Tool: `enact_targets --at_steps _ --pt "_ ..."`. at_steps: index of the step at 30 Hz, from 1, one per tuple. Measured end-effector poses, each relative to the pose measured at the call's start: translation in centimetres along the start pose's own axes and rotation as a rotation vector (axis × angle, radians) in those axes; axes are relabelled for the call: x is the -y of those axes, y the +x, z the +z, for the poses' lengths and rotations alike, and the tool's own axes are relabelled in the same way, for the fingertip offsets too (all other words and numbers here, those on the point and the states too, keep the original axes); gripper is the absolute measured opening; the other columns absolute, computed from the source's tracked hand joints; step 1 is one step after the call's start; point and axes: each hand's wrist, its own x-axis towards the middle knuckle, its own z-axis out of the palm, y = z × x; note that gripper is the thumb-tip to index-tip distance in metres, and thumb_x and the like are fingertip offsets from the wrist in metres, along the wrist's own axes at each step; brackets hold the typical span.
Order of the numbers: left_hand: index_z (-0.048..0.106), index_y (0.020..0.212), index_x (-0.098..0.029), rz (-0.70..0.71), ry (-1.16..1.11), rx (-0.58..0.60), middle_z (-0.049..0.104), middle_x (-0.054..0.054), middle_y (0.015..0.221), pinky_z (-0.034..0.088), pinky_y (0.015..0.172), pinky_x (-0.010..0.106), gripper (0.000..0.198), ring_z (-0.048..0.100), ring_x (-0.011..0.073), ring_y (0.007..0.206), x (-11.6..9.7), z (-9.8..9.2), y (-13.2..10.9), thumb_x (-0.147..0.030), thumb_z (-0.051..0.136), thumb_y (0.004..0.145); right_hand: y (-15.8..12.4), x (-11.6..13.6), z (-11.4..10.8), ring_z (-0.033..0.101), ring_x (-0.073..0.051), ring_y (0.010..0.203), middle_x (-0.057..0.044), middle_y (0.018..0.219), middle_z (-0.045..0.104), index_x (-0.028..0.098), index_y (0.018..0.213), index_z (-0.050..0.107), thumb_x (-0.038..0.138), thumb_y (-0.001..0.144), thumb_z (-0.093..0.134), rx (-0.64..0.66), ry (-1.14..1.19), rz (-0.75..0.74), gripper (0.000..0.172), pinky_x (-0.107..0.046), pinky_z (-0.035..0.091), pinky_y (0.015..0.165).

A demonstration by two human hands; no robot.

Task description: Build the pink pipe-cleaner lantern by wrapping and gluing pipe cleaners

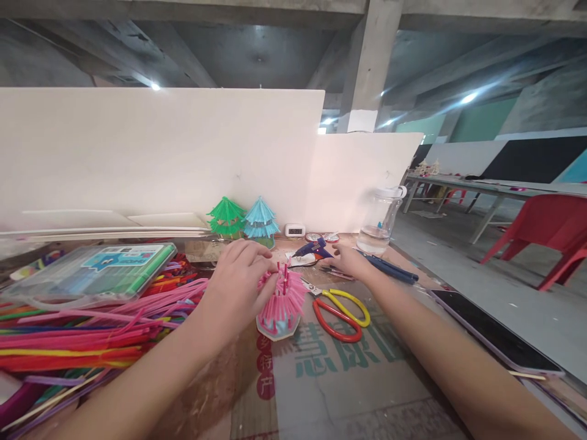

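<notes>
A small pink pavilion model (pixel 284 299), made of fuzzy pipe cleaners, stands on a pale many-sided base with short upright posts on its top. My left hand (pixel 243 275) is closed over the left side of its top; the fingertips are partly hidden there. Farther right, my right hand (pixel 352 261) reaches beside the blue glue gun (pixel 312 247), its thumb and fingers apart and nothing visibly held. Scissors with one red and one yellow handle (pixel 342 315) lie just right of the model.
Pipe cleaners (pixel 137 318) and a plastic marker case (pixel 96 272) crowd the left. Green (pixel 227 217) and blue (pixel 260 218) models stand behind, near a small white clock (pixel 295 230). Rightward are a water bottle (pixel 378 223), dark blue pliers-like tool (pixel 392 269) and phone (pixel 495 330).
</notes>
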Motion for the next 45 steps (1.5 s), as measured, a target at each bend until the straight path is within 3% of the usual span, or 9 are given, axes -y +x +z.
enact_targets --at_steps 2,4,7,11,15,21,29,45 --pt "0.067 0.085 -0.018 0.007 0.0 -0.001 0.067 0.009 0.096 0.046 0.091 0.046 0.017 0.059 0.0246 0.094 0.0 0.0 0.0 -0.022 0.051 0.092 -0.8 0.5 -1.4 0.063 -0.027 0.09 -0.012 0.093 0.068 0.013 0.099 0.066 0.028 0.078 0.072 -0.073 0.006 -0.006 0.026 -0.038 0.048 0.08" --pt "0.067 0.085 -0.016 0.011 -0.001 0.003 0.067 0.009 0.096 0.046 0.091 0.046 0.017 0.059 0.0248 0.094 0.0 0.1 0.0 -0.021 0.052 0.092 -1.9 1.6 -2.8 0.062 -0.025 0.084 -0.01 0.083 0.067 0.014 0.089 0.066 0.031 0.082 0.065 -0.136 0.038 -0.055 0.018 -0.036 0.046 0.075" --pt "0.067 0.085 -0.016 0.001 -0.011 0.008 0.068 0.009 0.096 0.046 0.091 0.046 0.017 0.059 0.0246 0.094 0.1 0.1 0.0 -0.021 0.052 0.092 -4.5 4.2 -3.9 0.058 -0.019 0.07 -0.004 0.071 0.063 0.017 0.08 0.065 0.042 0.09 0.049 -0.175 0.141 -0.17 0.031 -0.03 0.043 0.066" --pt "0.067 0.085 -0.017 -0.008 -0.014 0.02 0.067 0.009 0.097 0.046 0.09 0.045 0.017 0.06 0.0246 0.095 0.2 0.1 0.0 -0.023 0.052 0.092 -8.8 7.7 -2.5 0.054 -0.016 0.064 -0.002 0.068 0.063 0.019 0.077 0.069 0.048 0.086 0.05 -0.089 0.364 -0.31 0.036 -0.027 0.042 0.059" --pt "0.067 0.086 -0.017 -0.02 -0.017 0.024 0.066 0.009 0.097 0.046 0.092 0.045 0.014 0.059 0.0245 0.095 0.2 0.1 0.0 -0.022 0.054 0.091 -11.1 9.6 -0.3 0.051 -0.016 0.06 -0.002 0.068 0.067 0.019 0.094 0.075 0.04 0.082 0.055 0.092 0.574 -0.306 0.031 -0.027 0.041 0.056" --pt "0.067 0.085 -0.015 -0.007 -0.018 0.021 0.065 0.009 0.096 0.046 0.092 0.045 0.015 0.059 0.0246 0.095 0.2 0.0 0.1 -0.021 0.054 0.09 -11.1 10.3 0.7 0.06 -0.019 0.074 -0.006 0.083 0.074 0.018 0.093 0.078 0.033 0.082 0.058 0.129 0.642 -0.263 0.027 -0.028 0.046 0.065" --pt "0.068 0.086 -0.015 -0.008 -0.011 0.03 0.066 0.009 0.095 0.046 0.09 0.043 0.016 0.058 0.0248 0.095 0.3 0.0 0.1 -0.021 0.054 0.09 -10.9 11.3 0.8 0.058 -0.014 0.065 -0.002 0.075 0.073 0.019 0.091 0.079 0.03 0.085 0.059 0.12 0.583 -0.312 0.024 -0.024 0.044 0.062" --pt "0.068 0.082 -0.015 0.07 -0.003 0.073 0.067 0.01 0.097 0.046 0.091 0.044 0.018 0.057 0.0252 0.097 0.4 -0.1 0.1 -0.02 0.053 0.091 -10.7 11.1 0.8 0.055 -0.013 0.062 -0.002 0.076 0.073 0.019 0.092 0.079 0.031 0.084 0.059 0.134 0.58 -0.336 0.025 -0.024 0.042 0.06"
